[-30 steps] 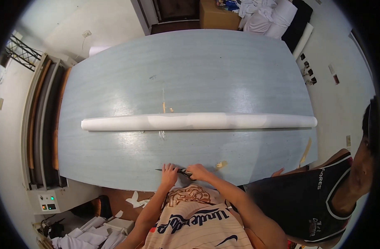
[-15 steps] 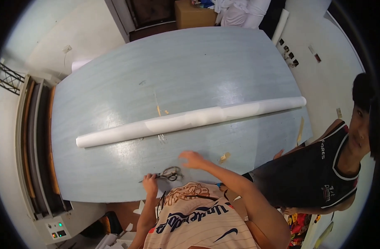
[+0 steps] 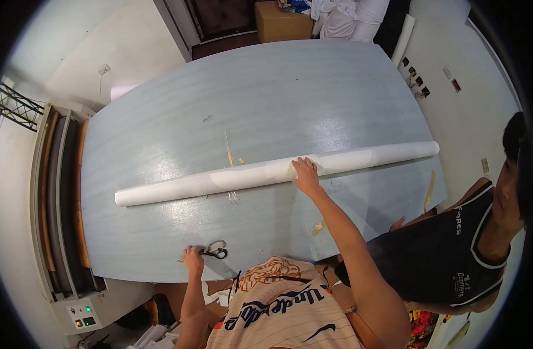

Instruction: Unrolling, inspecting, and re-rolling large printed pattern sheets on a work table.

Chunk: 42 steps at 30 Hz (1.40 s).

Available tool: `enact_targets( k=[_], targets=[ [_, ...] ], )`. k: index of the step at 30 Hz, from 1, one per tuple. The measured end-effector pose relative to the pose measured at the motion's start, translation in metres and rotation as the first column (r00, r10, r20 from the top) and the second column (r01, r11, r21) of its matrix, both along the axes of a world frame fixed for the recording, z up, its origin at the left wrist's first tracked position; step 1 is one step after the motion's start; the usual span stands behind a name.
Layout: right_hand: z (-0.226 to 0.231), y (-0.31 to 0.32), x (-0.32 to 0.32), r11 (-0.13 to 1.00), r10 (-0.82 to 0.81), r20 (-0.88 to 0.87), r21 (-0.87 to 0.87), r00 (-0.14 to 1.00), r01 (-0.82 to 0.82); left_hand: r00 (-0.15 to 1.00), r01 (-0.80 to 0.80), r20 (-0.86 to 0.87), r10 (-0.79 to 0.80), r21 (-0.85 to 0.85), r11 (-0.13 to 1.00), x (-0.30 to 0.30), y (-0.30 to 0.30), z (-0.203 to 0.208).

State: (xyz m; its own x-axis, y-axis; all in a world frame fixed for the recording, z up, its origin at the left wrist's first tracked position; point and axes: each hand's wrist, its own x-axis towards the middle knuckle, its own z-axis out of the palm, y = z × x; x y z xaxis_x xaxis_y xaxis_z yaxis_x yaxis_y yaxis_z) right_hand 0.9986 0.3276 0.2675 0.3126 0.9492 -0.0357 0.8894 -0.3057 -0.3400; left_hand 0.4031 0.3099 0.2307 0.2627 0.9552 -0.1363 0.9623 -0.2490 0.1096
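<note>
A long white roll of sheet material (image 3: 243,175) lies slantwise across the light blue table (image 3: 266,99), its right end farther off. My right hand (image 3: 306,174) rests on the middle of this roll, fingers spread over its top. Near the front edge, my left hand (image 3: 193,259) is closed around the blade part of a pair of scissors (image 3: 219,250). Their dark handles point right, and a bit of blade tip shows left of the fingers.
A co-worker in a black sleeveless top (image 3: 429,250) stands at the right, one hand at the table edge. Tape scraps (image 3: 318,227) stick to the tabletop. A roller machine (image 3: 66,198) stands along the left side. Behind the table are a cardboard box (image 3: 284,23) and white cloth (image 3: 339,20).
My right hand has reached forward from above the near tabletop onto the roll. My left hand has shifted left with the scissors. The view has moved slightly.
</note>
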Motion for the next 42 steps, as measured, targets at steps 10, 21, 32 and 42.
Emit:
enact_targets(
  k=[10,21,32,42],
  targets=[
    [0.012,0.016,0.039,0.991,0.137,-0.024,-0.004,0.99,-0.137,0.885,0.0,0.461,-0.073,0.156,0.988,0.145,0.065,0.015],
    [-0.019,-0.029,0.019,0.934,0.222,-0.087,0.306,0.971,-0.186,0.398,-0.326,0.743,0.538,-0.433,0.84,0.267,0.062,0.019],
    [-0.052,-0.113,-0.041,0.986,0.154,-0.166,0.09,0.974,-0.141,-0.129,-0.21,0.325,0.937,-0.932,0.295,0.224,0.058,-0.055],
    [-0.016,0.009,-0.234,0.881,0.254,-0.516,-0.225,0.818,-0.416,-0.378,-0.035,0.264,0.887,-0.962,0.272,0.181,0.04,-0.085]
  ],
)
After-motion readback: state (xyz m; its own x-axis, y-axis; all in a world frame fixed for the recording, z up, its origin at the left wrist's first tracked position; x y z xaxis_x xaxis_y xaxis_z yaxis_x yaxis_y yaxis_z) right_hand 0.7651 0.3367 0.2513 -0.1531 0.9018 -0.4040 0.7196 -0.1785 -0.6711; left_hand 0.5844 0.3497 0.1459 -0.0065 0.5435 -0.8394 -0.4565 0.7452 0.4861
